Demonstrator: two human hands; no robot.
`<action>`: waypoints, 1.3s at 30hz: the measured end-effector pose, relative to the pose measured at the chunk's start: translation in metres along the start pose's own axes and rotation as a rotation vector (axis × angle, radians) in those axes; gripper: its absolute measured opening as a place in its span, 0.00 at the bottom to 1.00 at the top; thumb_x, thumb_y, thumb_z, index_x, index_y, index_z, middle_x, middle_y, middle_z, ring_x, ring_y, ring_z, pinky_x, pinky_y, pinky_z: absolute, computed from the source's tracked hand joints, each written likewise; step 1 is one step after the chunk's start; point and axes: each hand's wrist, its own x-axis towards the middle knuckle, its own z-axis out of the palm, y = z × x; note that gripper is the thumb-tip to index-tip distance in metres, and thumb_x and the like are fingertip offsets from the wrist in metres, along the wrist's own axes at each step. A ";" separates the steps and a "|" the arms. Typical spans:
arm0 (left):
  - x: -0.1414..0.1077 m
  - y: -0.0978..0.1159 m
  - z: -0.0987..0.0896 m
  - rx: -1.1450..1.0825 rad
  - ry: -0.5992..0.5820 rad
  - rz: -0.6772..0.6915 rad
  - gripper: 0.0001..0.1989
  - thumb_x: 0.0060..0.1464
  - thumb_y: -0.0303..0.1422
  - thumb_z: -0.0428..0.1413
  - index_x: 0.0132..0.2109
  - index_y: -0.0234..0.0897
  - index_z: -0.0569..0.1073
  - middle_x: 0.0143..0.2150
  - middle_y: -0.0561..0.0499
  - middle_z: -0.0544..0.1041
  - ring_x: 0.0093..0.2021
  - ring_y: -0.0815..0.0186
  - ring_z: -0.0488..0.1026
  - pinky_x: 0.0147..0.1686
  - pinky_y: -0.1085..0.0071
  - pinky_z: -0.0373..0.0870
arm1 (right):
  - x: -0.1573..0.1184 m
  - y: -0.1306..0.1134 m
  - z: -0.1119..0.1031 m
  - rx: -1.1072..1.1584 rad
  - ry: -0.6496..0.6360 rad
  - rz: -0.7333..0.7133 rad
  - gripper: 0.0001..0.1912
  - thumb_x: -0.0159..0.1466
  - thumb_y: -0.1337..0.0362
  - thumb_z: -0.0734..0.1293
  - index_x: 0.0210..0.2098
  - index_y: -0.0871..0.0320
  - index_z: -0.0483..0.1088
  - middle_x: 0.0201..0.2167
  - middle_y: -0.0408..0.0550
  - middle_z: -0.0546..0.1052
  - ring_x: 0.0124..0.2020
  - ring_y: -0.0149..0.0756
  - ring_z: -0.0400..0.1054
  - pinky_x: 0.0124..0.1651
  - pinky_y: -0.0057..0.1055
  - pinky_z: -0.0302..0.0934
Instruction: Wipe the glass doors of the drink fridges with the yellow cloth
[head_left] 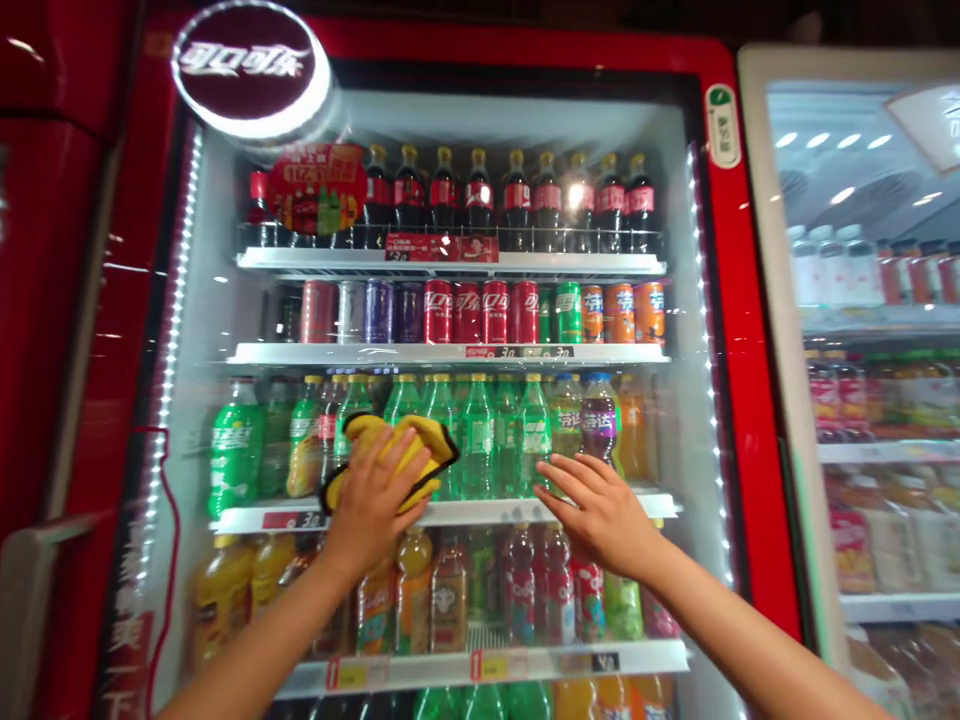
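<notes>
A yellow cloth with a black edge point(431, 440) is bunched under my left hand point(375, 490), which presses it against the glass door point(465, 120) of a red drinks cooler. To the right, my right hand point(596, 505) is spread with its fingers apart at the glass and holds nothing. Behind the glass, green bottles point(478, 435) stand on the shelf between and around my hands.
Cola bottles point(478, 195) and a row of cans point(496, 312) fill the upper shelves. A round lit sign point(251, 65) sits at the upper left. The door handle point(30, 580) of a red unit is at the far left; another cooler point(870, 450) stands at the right.
</notes>
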 end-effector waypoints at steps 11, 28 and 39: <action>0.087 0.067 0.035 0.063 0.123 -0.228 0.22 0.62 0.38 0.54 0.62 0.43 0.70 0.68 0.43 0.66 0.71 0.48 0.55 0.69 0.41 0.50 | -0.025 0.039 -0.017 0.008 -0.014 0.121 0.19 0.63 0.73 0.64 0.52 0.56 0.75 0.58 0.53 0.76 0.59 0.46 0.67 0.57 0.46 0.64; 0.134 0.118 0.061 0.007 -0.009 0.082 0.26 0.59 0.36 0.58 0.64 0.45 0.69 0.70 0.44 0.65 0.71 0.47 0.55 0.69 0.38 0.48 | -0.063 0.090 -0.039 -0.065 -0.087 0.224 0.23 0.62 0.75 0.64 0.55 0.55 0.73 0.60 0.53 0.74 0.60 0.47 0.66 0.56 0.45 0.66; 0.211 0.153 0.078 -0.026 0.130 -0.168 0.22 0.60 0.38 0.57 0.61 0.45 0.72 0.69 0.44 0.65 0.69 0.42 0.57 0.68 0.34 0.46 | -0.077 0.114 -0.050 -0.132 -0.101 0.282 0.22 0.65 0.73 0.62 0.57 0.55 0.73 0.60 0.54 0.73 0.60 0.46 0.66 0.54 0.42 0.68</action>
